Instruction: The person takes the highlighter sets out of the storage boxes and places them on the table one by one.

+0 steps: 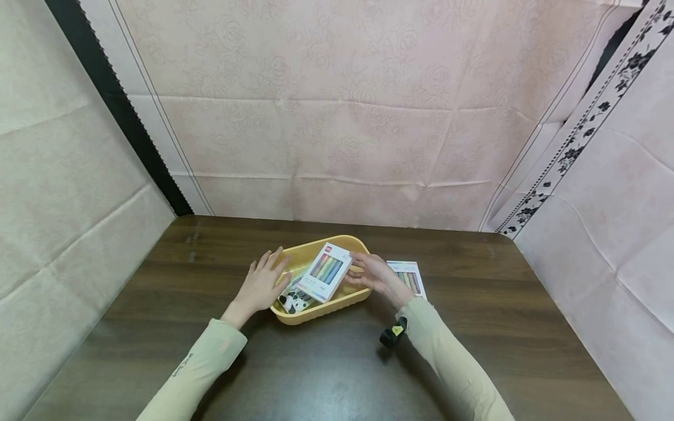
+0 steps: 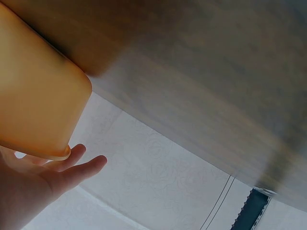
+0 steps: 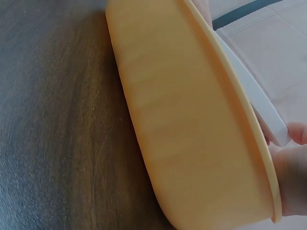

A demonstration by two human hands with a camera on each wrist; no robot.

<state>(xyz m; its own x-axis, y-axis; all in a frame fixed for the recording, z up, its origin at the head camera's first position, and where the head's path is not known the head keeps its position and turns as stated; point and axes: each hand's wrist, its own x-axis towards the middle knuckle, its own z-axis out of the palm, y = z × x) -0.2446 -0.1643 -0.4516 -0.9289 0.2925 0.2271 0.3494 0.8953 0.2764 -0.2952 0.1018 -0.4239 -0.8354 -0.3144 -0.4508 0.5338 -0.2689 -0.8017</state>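
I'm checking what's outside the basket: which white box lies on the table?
The box right of the yellow basket, partly hidden behind the right hand, which holds the other box at the basket.

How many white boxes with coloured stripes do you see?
2: one white rectangular box is held by the right hand at the yellow plastic basket; the second box lies to its right. More may be hidden.

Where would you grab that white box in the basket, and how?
Probably hold the white box by its right edge, coming from the right and pinching top and underside: it is flat, and that edge shows above the rim of the yellow basket. The right hand holds it there.
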